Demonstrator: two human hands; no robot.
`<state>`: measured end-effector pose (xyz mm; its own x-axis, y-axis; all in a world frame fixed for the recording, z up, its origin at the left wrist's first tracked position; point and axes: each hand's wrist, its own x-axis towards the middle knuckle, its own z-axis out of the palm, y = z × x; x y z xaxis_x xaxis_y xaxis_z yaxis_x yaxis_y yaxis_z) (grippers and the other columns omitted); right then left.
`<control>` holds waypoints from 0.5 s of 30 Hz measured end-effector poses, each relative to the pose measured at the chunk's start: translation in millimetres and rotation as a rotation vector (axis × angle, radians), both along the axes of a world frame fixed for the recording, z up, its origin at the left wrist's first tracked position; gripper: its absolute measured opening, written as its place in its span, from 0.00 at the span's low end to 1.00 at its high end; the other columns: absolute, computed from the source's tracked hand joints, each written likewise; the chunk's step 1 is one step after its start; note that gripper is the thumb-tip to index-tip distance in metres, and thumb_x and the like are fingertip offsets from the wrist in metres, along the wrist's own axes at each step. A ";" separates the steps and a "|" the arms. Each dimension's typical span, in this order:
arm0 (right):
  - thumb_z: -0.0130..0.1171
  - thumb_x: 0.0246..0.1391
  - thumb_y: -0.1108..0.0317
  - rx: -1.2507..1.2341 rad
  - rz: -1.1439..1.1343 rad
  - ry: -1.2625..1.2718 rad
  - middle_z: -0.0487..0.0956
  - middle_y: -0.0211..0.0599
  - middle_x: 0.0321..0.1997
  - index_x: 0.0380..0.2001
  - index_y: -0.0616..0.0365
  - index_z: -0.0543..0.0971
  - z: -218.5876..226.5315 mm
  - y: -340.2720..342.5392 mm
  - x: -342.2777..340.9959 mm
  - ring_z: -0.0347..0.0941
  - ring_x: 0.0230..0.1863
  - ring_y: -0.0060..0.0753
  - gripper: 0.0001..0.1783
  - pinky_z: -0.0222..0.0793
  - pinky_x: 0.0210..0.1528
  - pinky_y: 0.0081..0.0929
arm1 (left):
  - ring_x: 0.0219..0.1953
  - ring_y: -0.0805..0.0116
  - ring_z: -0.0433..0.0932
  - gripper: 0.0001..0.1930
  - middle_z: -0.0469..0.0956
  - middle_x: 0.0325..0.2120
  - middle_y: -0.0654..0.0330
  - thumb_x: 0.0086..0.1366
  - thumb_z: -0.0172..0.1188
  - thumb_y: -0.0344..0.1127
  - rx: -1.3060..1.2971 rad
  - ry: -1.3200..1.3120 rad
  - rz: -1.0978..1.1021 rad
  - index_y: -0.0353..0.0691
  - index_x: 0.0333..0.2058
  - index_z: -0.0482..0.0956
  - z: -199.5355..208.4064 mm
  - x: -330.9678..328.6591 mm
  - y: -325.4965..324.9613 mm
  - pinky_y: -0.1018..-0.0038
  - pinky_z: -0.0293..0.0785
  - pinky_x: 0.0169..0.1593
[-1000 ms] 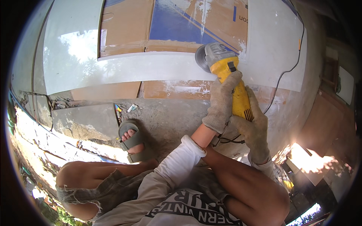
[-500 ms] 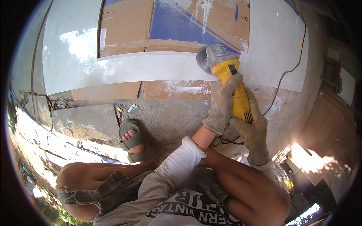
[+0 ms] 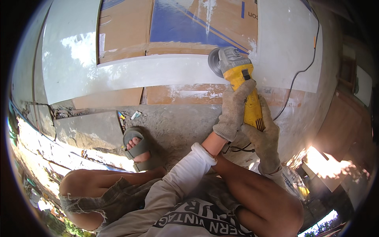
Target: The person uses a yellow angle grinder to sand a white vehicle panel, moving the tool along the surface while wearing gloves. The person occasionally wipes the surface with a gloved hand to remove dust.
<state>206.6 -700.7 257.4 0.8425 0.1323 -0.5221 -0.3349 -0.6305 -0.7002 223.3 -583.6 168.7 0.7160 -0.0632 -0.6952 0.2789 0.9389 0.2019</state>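
A yellow angle grinder (image 3: 252, 109) with a grey metal head points away from me. My left hand (image 3: 233, 106), in a dusty knit work glove, is closed round its body just behind the head. Gloved as well, my right hand (image 3: 265, 136) grips the rear end from the right side. The grinder's round disc (image 3: 214, 62) is tilted on edge, over the near strip of a glossy white sheet frame (image 3: 166, 71); whether it touches the sheet I cannot tell. Inside the frame's opening shows brown and blue cardboard (image 3: 126, 33).
A black power cord (image 3: 293, 85) curves along the right of the sheet. More cardboard (image 3: 173, 94) lies under its near edge. My sandalled foot (image 3: 138, 148) is on the concrete floor beside a grey slab (image 3: 89, 128). Brown boards (image 3: 333, 126) stand at the right.
The grinder and both hands have shifted very slightly nearer and to the right. The sheet and cardboard appear a little further left in view. Both hands keep their hold.
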 end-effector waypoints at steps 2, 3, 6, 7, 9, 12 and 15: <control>0.72 0.55 0.78 0.002 -0.016 0.003 0.79 0.45 0.74 0.85 0.63 0.62 -0.6 -1.7 0.1 0.80 0.69 0.33 0.54 0.79 0.69 0.31 | 0.40 0.66 0.88 0.20 0.86 0.41 0.58 0.75 0.71 0.44 -0.003 -0.001 -0.002 0.36 0.54 0.81 -0.1 1.8 -2.4 0.67 0.87 0.47; 0.72 0.55 0.79 0.008 -0.031 0.007 0.79 0.45 0.74 0.85 0.63 0.62 -0.6 -2.5 0.2 0.80 0.68 0.33 0.55 0.79 0.69 0.31 | 0.40 0.66 0.88 0.19 0.86 0.41 0.58 0.75 0.71 0.44 -0.009 -0.001 -0.003 0.36 0.54 0.82 -0.4 2.3 -3.7 0.67 0.87 0.47; 0.72 0.55 0.79 0.028 -0.042 0.010 0.80 0.43 0.73 0.85 0.64 0.62 1.0 -5.4 1.4 0.80 0.67 0.31 0.54 0.80 0.67 0.29 | 0.40 0.68 0.88 0.19 0.86 0.41 0.58 0.75 0.71 0.44 -0.025 0.018 -0.032 0.36 0.53 0.82 -1.7 3.3 -7.7 0.68 0.86 0.47; 0.72 0.56 0.80 0.008 -0.040 0.023 0.80 0.43 0.73 0.85 0.64 0.62 2.1 -6.4 1.5 0.80 0.66 0.31 0.54 0.80 0.66 0.29 | 0.40 0.68 0.88 0.19 0.86 0.41 0.59 0.75 0.71 0.44 -0.021 0.009 -0.038 0.36 0.53 0.82 -2.7 4.0 -9.1 0.69 0.86 0.47; 0.72 0.56 0.80 -0.034 -0.058 0.052 0.80 0.42 0.73 0.85 0.64 0.62 3.7 -7.8 2.3 0.80 0.65 0.30 0.54 0.80 0.65 0.27 | 0.40 0.69 0.87 0.18 0.86 0.41 0.59 0.76 0.71 0.44 -0.011 -0.009 -0.050 0.37 0.54 0.82 -4.7 6.0 -11.9 0.69 0.86 0.46; 0.71 0.56 0.81 -0.025 -0.056 0.027 0.80 0.41 0.72 0.85 0.64 0.63 4.8 -8.5 3.4 0.80 0.65 0.28 0.54 0.79 0.64 0.26 | 0.40 0.70 0.87 0.18 0.86 0.41 0.60 0.76 0.71 0.44 -0.024 -0.039 -0.029 0.37 0.54 0.82 -5.9 7.7 -16.7 0.70 0.86 0.46; 0.71 0.56 0.81 0.044 -0.125 0.060 0.80 0.41 0.73 0.85 0.64 0.63 5.1 -8.9 4.2 0.79 0.65 0.28 0.53 0.79 0.64 0.26 | 0.40 0.70 0.86 0.18 0.85 0.41 0.61 0.76 0.71 0.44 -0.025 -0.042 -0.048 0.38 0.54 0.81 -6.4 8.9 -19.7 0.71 0.85 0.46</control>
